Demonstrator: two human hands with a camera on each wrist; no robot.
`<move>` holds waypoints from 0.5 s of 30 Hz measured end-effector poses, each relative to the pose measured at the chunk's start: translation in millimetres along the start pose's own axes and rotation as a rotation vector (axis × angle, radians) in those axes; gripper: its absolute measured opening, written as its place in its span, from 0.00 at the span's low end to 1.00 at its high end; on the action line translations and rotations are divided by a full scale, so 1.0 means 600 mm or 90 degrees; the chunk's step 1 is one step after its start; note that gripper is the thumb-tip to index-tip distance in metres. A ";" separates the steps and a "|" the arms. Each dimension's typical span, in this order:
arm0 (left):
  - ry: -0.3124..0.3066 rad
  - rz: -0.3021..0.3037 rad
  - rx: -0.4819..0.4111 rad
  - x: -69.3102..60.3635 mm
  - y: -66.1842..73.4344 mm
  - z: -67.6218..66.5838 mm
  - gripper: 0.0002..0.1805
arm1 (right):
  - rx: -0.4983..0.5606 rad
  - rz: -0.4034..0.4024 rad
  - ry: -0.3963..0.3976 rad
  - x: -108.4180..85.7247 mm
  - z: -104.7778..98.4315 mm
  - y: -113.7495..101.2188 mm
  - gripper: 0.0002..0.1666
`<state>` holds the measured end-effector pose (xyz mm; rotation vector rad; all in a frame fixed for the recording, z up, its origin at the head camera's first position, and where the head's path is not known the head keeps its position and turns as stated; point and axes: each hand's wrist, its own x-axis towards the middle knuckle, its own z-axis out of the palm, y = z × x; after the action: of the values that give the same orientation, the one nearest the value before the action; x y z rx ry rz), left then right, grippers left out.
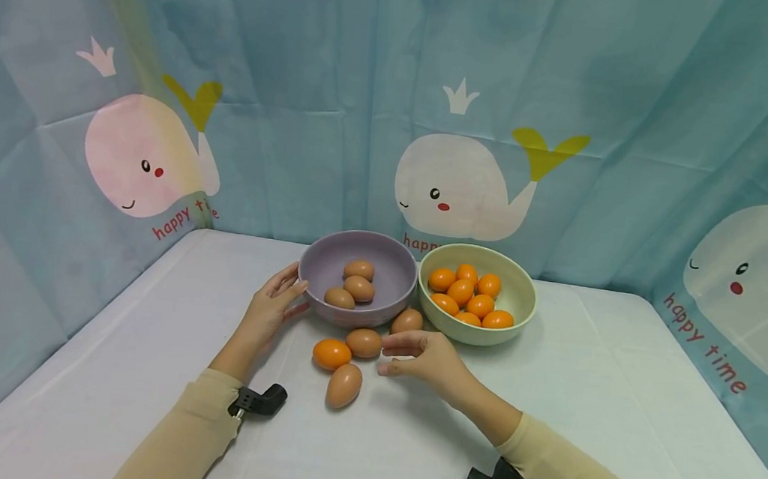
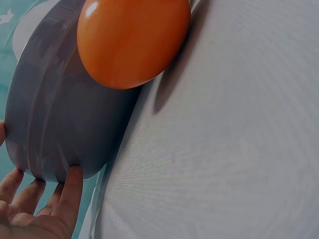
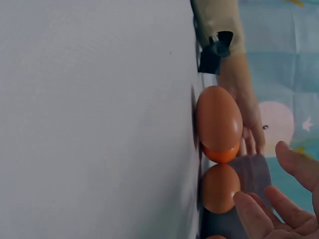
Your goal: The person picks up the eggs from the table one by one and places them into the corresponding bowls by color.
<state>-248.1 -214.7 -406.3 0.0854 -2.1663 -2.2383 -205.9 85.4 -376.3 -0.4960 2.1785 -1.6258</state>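
Observation:
At the left of the purple bowl, my left hand rests its extended fingers and thumb against the outer wall. Three brown eggs lie inside, including a front egg. My right hand is beside a brown egg, fingers loosely bent and thumb apart, holding nothing; whether a fingertip touches that egg, I cannot tell. Another brown egg lies nearest me, touching or close to a smooth orange oval piece. One more brown egg sits before the bowls, partly behind my right hand.
A pale green bowl with several orange oval pieces stands directly right of the purple bowl. Both bowls are near the back edge of the white-covered table. A blue curtain with whale prints hangs behind.

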 end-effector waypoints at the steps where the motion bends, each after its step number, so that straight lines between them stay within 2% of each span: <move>1: 0.000 0.000 0.000 0.000 0.000 0.000 0.35 | 0.001 0.002 -0.003 0.000 0.003 0.001 0.27; 10: 0.001 -0.002 -0.005 0.001 -0.001 0.000 0.35 | -0.019 0.015 -0.014 0.005 0.026 0.008 0.26; 15: 0.003 -0.001 0.001 0.002 -0.002 -0.001 0.35 | -0.030 0.020 -0.038 0.007 0.038 0.007 0.28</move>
<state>-249.2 -215.1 -407.7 0.0926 -2.1667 -2.2343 -198.5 65.9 -386.9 -0.5138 2.1743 -1.5275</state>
